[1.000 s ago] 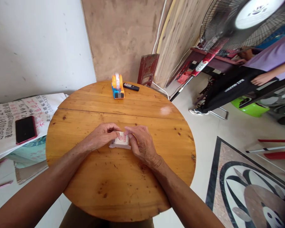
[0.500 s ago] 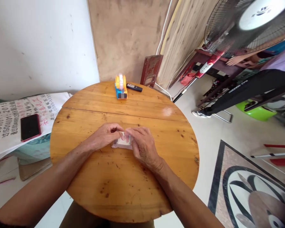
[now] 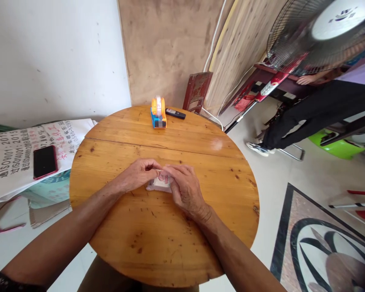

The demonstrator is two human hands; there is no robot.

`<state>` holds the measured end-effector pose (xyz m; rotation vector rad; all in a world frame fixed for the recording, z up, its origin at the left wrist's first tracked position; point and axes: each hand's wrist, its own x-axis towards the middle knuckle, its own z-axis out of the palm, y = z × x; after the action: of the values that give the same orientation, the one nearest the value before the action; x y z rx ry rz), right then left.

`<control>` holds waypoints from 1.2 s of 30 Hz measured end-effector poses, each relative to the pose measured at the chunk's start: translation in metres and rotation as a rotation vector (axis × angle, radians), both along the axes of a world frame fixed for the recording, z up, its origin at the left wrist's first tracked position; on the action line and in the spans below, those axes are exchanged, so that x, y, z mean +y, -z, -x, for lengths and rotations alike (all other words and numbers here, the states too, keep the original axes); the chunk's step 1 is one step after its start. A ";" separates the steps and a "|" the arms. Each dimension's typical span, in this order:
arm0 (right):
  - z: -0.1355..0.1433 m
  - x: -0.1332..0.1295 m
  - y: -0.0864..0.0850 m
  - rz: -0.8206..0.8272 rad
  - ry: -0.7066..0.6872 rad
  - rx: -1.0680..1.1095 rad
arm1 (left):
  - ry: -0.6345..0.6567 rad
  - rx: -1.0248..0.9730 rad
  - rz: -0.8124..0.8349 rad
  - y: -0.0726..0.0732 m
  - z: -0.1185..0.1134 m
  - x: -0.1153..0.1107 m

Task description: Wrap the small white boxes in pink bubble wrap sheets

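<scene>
A small whitish packet with red print (image 3: 160, 183) lies on the round wooden table (image 3: 158, 231), between my two hands. My left hand (image 3: 141, 175) has its thumb and fingers pinched at the packet's upper left edge. On the other side, my right hand (image 3: 186, 187) is curled over the packet's right end, its fingertips near those of my left hand. The fingers cover part of the packet's top and right side.
An orange and blue tape dispenser (image 3: 158, 112) and a dark remote (image 3: 175, 114) sit at the table's far edge. At left, a phone (image 3: 45, 162) lies on printed sheets. A fan (image 3: 319, 36) and a person's legs (image 3: 295, 117) are at right.
The whole view has shifted slightly, so the table appears a little further right. Both hands keep nearly the same hold on the packet. The person at right has moved their legs.
</scene>
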<state>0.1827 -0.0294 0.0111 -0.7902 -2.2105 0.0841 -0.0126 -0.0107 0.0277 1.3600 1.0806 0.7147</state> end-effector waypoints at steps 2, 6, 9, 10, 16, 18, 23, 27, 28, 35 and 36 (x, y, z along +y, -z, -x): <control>-0.003 0.000 -0.003 0.050 0.017 0.056 | 0.000 -0.001 -0.010 0.003 0.000 0.001; -0.013 -0.001 -0.017 0.182 -0.014 0.099 | -0.002 -0.003 -0.004 0.008 0.001 0.002; -0.019 0.000 -0.025 0.224 -0.069 0.020 | -0.008 -0.003 0.011 0.006 0.001 0.002; -0.020 0.000 -0.026 0.224 -0.075 -0.006 | -0.008 -0.006 0.016 0.005 0.001 0.002; -0.012 0.001 -0.021 0.130 -0.040 -0.085 | 0.007 -0.009 0.022 0.004 0.001 0.000; -0.010 0.002 -0.019 0.108 -0.012 -0.092 | 0.013 -0.006 0.003 0.004 0.002 0.000; -0.005 0.002 -0.015 0.106 0.043 0.021 | 0.012 -0.004 0.008 0.003 0.001 -0.002; -0.001 0.002 -0.015 0.194 0.075 0.134 | 0.015 0.009 -0.014 0.004 0.002 -0.001; -0.001 0.001 -0.015 0.220 0.088 0.157 | 0.014 0.008 -0.013 0.005 0.002 -0.001; 0.006 0.005 -0.011 0.316 0.166 0.302 | 0.026 -0.015 -0.028 0.010 0.002 0.000; 0.006 0.005 -0.011 0.330 0.172 0.323 | 0.034 -0.020 -0.026 0.010 0.002 0.000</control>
<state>0.1766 -0.0241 0.0222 -1.0623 -1.8378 0.4680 -0.0142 -0.0107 0.0179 1.3874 1.0328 0.7180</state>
